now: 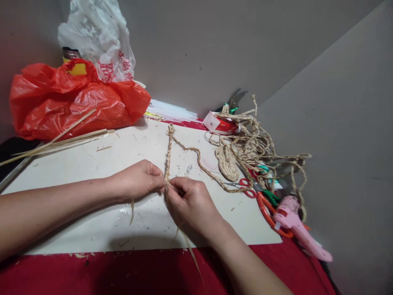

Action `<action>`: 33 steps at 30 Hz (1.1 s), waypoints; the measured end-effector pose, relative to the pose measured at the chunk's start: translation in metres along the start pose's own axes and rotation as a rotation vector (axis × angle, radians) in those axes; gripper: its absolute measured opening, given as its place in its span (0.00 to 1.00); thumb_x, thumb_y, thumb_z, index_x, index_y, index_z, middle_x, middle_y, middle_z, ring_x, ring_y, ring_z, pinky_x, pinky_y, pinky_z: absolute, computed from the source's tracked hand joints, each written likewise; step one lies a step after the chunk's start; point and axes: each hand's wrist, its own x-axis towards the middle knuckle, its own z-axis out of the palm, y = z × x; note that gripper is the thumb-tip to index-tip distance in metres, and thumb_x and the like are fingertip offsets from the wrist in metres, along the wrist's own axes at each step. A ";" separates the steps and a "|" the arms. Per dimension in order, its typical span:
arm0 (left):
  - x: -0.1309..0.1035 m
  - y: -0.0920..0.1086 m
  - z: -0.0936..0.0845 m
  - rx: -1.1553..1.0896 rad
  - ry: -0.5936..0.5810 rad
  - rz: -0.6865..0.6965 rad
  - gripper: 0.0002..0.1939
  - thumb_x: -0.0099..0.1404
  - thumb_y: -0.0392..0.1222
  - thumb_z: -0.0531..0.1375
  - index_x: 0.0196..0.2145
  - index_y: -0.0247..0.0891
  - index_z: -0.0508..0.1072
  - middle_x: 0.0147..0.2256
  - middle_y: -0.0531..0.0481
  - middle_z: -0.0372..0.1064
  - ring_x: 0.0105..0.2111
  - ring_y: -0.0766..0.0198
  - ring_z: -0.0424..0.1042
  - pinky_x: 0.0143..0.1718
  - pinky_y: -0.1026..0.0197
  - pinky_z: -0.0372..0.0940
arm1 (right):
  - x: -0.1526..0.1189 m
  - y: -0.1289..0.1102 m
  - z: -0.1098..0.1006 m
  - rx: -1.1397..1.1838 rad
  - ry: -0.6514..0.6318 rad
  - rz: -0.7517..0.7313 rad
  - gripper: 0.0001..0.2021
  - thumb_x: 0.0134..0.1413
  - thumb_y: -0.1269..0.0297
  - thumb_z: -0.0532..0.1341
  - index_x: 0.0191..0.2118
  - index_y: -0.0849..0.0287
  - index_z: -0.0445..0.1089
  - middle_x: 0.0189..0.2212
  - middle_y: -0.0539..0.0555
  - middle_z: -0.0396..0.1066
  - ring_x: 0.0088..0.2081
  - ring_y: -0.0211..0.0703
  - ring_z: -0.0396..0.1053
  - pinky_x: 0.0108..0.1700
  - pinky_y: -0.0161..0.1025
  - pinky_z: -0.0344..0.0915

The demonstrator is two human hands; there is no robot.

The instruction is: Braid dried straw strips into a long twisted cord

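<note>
Two hands' worth of fingers were pinched together at the braid's (pixel 168 159) lower end, our left hand (pixel 143 180) on the plait and our right hand (pixel 193 200) gripping strands, nearly touching. We'd guess a short stretch was done, with the loose strands (pixel 132 211) below left to plait. It lay mid-way across our white sheet (pixel 147 143), a twisted cord (pixel 199 160) curving off toward red-handled scissors (pixel 251 193) and a pink glue gun (pixel 294 225).

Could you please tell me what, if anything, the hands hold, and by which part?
The left hand and right hand pinch the braid at its near end.
</note>
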 end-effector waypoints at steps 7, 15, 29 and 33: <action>0.001 -0.003 0.001 0.111 0.058 0.032 0.11 0.53 0.42 0.53 0.17 0.36 0.63 0.16 0.58 0.53 0.18 0.73 0.48 0.19 0.67 0.45 | 0.002 0.001 0.001 -0.110 -0.004 -0.042 0.13 0.54 0.70 0.54 0.20 0.59 0.56 0.18 0.47 0.56 0.22 0.33 0.52 0.26 0.32 0.48; 0.001 -0.003 0.002 0.136 0.076 0.039 0.11 0.53 0.42 0.52 0.17 0.36 0.62 0.16 0.58 0.52 0.18 0.72 0.48 0.19 0.66 0.45 | 0.000 0.000 -0.007 0.025 -0.130 0.028 0.12 0.55 0.66 0.54 0.21 0.59 0.59 0.18 0.46 0.55 0.22 0.33 0.52 0.26 0.32 0.49; -0.001 -0.005 0.003 0.032 0.016 0.073 0.11 0.54 0.39 0.51 0.19 0.35 0.68 0.18 0.55 0.62 0.20 0.72 0.57 0.22 0.67 0.52 | -0.010 -0.014 0.005 0.312 -0.190 0.248 0.14 0.56 0.66 0.50 0.20 0.60 0.61 0.17 0.48 0.61 0.21 0.33 0.57 0.24 0.31 0.52; -0.003 -0.004 0.002 0.000 0.008 0.050 0.12 0.54 0.41 0.53 0.16 0.35 0.63 0.15 0.58 0.53 0.17 0.74 0.49 0.19 0.67 0.44 | -0.014 -0.015 0.013 0.068 -0.116 0.160 0.15 0.57 0.65 0.50 0.19 0.60 0.59 0.17 0.49 0.62 0.21 0.34 0.57 0.25 0.32 0.51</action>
